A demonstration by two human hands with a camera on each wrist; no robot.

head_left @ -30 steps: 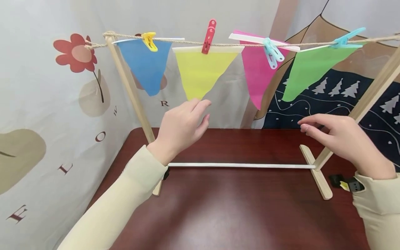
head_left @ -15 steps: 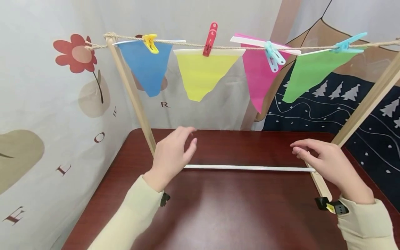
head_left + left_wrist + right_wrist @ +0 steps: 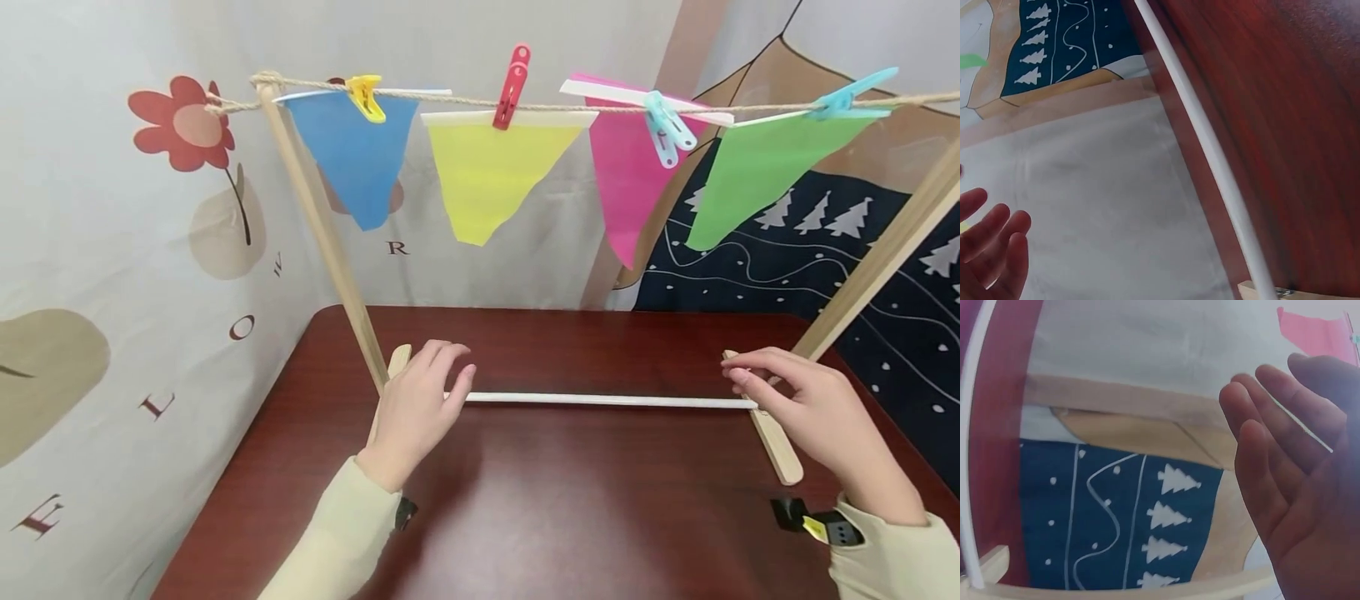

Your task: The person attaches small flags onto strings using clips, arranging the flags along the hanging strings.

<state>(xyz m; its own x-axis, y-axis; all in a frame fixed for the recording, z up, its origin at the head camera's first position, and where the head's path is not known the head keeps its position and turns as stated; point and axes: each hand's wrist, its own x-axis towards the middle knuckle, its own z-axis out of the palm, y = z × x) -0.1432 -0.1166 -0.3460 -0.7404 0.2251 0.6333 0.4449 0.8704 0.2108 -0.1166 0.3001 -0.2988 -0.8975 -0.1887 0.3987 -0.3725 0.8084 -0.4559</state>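
A twine line [image 3: 465,102] stretches between two wooden posts. From it hang a blue flag [image 3: 356,158] with a yellow clothespin [image 3: 365,98], a yellow flag [image 3: 498,171] with a red clothespin [image 3: 513,86], a pink flag [image 3: 618,183] and a green flag [image 3: 765,175], each with a light blue clothespin. My left hand [image 3: 420,408] hovers low near the left post, fingers relaxed and holding nothing. Nearest the right post, my right hand [image 3: 813,408] is likewise loosely bent. The right wrist view shows its palm [image 3: 1297,531], with a thin pale line across the fingers.
A white rod [image 3: 600,401] joins the stand's feet, just above the dark red table [image 3: 585,492]. The left post [image 3: 322,233] and right post [image 3: 885,254] rise at the sides. Behind is a printed cloth [image 3: 510,275]; the right foot [image 3: 780,450] lies flat.
Both hands have come down from nearer the flags toward the table; the left one has left the yellow flag's tip. Flags and clothespins hang as before.
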